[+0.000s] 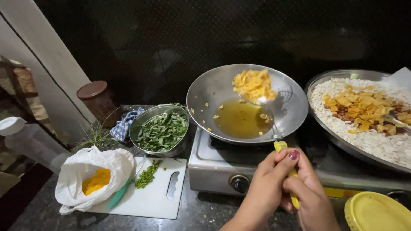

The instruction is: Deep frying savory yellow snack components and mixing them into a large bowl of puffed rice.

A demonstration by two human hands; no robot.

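Left hand: the left hand [267, 188] is wrapped tight around the yellow handle [286, 171] of a wire skimmer ladle [267, 100], thumb laid over the top of the handle.
Right hand: the right hand [312, 199] is clamped on the same handle just below the left, the two hands touching.
Skimmer position: its mesh bowl sits over the far side of the steel wok [205, 92], lifted clear of the oil [240, 117] and loaded with fried yellow flakes [253, 84].
Skimmer axis: the long axis runs from the hands at the near edge of the stove up and slightly left to the mesh bowl; the bowl end points away from the person, the handle end points down toward them.
Wok: it rests on the gas stove [214, 164], with golden oil pooled at its bottom and a few loose flakes floating or stuck on the wall.
Right of wok: a wide steel tray [317, 83] holds puffed rice [376, 143] topped with fried flakes and peanuts [364, 107].
Left of stove: a steel bowl of curry leaves [162, 130] stands just behind a white cutting board [158, 201] carrying chopped green chillies [147, 175] and a green-handled knife [120, 192].
On the board's left edge: a white plastic bag of turmeric powder [96, 179].
Near right corner: a yellow lid [376, 211].
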